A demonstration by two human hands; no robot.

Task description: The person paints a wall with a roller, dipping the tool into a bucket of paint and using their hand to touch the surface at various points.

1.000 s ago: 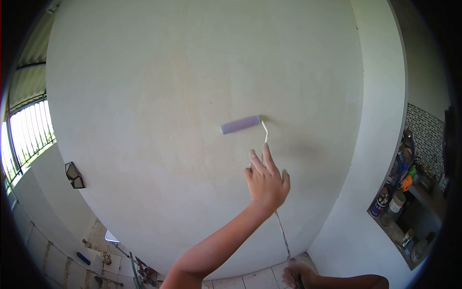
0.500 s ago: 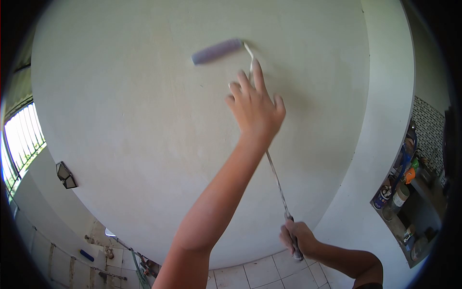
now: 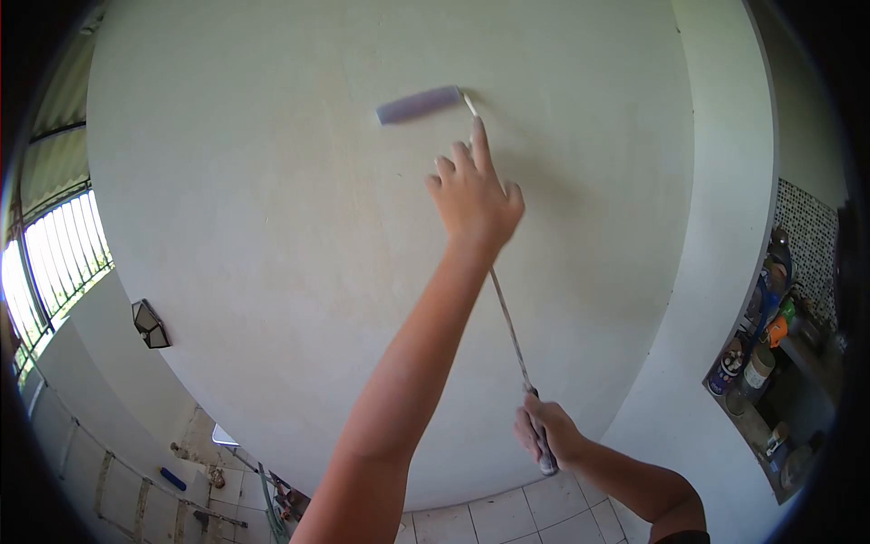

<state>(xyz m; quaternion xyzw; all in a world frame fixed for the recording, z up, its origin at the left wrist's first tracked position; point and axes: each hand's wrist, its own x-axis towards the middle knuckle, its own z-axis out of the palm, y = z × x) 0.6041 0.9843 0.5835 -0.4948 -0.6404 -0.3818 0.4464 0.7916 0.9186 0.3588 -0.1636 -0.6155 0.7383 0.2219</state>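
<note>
Pale purple and cylindrical, our paint roller (image 3: pixel 420 105) sits tilted against the off-white wall (image 3: pixel 272 208), its left end lower. Our right hand (image 3: pixel 548 431) is closed round its dark handle (image 3: pixel 545 449). Our left hand (image 3: pixel 476 199) points one finger up over the thin, speckled rod (image 3: pixel 509 322); we cannot tell whether it grips. Lettering on the dark-blue-and-white can (image 3: pixel 725 374) is too small to read.

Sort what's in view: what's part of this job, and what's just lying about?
Part of the job:
- paint roller
- wall
- right hand on its handle
- left hand near its rod

Lying about:
- blue item, lower left
- jar and orange item, right
</note>
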